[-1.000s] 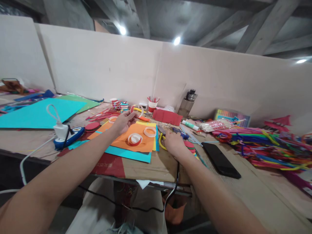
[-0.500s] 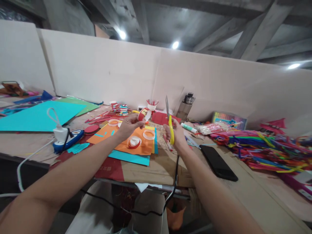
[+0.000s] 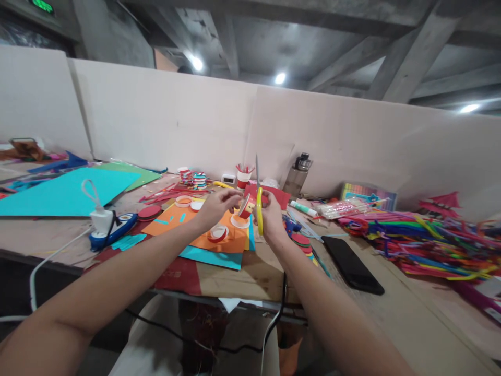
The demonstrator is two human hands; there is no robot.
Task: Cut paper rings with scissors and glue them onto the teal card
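Observation:
Yellow-handled scissors point(image 3: 260, 209) are in my right hand point(image 3: 270, 215), with the blades pointing up. Between the hands is a small red and cream paper ring point(image 3: 247, 207). My left hand point(image 3: 217, 209) is at the ring's left side, its fingers bent together; whether they touch the ring is hard to tell. The right fingertips are close to the ring's right side. Below lie orange sheets point(image 3: 195, 230) over a blue sheet point(image 3: 219, 258), bearing a red and white ring point(image 3: 218, 233) and other pale rings.
A black phone point(image 3: 352, 265) lies right of my right forearm, near colourful pipe cleaners point(image 3: 422, 240). A grey bottle point(image 3: 298, 175) stands at the back. On the left are a blue power strip point(image 3: 113, 231) and large turquoise sheet point(image 3: 70, 193).
Both hands have come together. The paper ring has moved right and down, and the scissors have moved left beside it. Red and coloured discs now show by my right wrist.

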